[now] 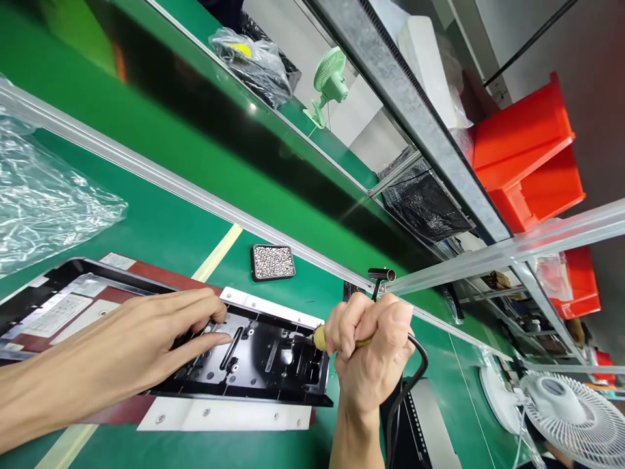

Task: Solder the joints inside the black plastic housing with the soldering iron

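Note:
A long black metal chassis (273, 365) with white mounting flanges lies on the green bench. My left hand (146, 339) rests flat on it, fingers spread and pressing on its middle. My right hand (368, 345) is closed around a corded power screwdriver (319, 337) with a yellowish nose. Its tip points left into the chassis's right end. A black cable (415, 378) loops down from the tool past my wrist.
A small black tray of silver screws (272, 262) sits behind the chassis. Crumpled clear plastic (43, 195) lies at left. A white desk fan (571, 417) stands at lower right, a green fan (329, 78) farther back, red bins (527, 156) on the right rack. An aluminium rail (195, 189) crosses the bench.

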Motion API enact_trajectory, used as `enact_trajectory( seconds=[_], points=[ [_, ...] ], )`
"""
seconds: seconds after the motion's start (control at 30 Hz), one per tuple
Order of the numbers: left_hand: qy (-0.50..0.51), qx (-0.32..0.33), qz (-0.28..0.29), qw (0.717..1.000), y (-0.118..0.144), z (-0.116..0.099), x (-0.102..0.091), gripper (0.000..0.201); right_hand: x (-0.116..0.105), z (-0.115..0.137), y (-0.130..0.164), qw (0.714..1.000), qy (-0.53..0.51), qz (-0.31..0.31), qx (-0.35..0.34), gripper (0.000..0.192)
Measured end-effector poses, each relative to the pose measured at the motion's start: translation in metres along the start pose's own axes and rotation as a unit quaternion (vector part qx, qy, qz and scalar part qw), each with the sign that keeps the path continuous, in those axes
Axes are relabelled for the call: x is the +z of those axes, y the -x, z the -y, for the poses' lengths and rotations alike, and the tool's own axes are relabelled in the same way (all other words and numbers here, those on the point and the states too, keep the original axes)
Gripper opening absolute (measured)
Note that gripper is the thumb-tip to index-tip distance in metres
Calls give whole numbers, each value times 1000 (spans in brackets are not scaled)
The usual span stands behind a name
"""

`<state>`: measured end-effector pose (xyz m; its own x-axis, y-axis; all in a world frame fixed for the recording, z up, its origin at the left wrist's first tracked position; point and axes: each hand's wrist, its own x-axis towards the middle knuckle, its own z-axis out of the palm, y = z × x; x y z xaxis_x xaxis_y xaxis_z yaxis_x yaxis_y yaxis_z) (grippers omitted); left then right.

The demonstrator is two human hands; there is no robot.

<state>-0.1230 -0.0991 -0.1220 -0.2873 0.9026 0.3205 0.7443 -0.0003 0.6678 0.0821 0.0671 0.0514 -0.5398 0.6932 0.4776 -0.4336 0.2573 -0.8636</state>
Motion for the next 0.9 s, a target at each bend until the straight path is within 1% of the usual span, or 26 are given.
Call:
enact_trajectory(
  seconds=[0.1,0.2,0.27,0.37,0.43,0.6,0.8,0.9],
  points=[
    [22,63,-11,998,-1,-5,2,52,2,1,-1,1000,2,-6,4,69],
    [6,91,-28,995,-1,-5,2,57,5,4,-2,1000,5,-6,7,72],
    [-3,84,-15,996,-1,-4,2,59,6,5,-3,1000,8,-4,6,73],
    [0,55,47,997,-1,-1,0,56,7,6,-3,1000,14,-6,4,73],
    [8,40,73,997,-1,-1,-3,55,6,5,-4,1000,16,-6,2,72],
    [34,36,57,997,-1,-4,-6,57,5,5,-3,1000,20,-6,-1,71],
    [22,30,89,995,1,3,-3,51,7,4,-3,1000,19,6,-9,69],
    [26,40,71,996,0,1,-2,51,8,3,-3,1000,21,8,-10,70]
  ],
)
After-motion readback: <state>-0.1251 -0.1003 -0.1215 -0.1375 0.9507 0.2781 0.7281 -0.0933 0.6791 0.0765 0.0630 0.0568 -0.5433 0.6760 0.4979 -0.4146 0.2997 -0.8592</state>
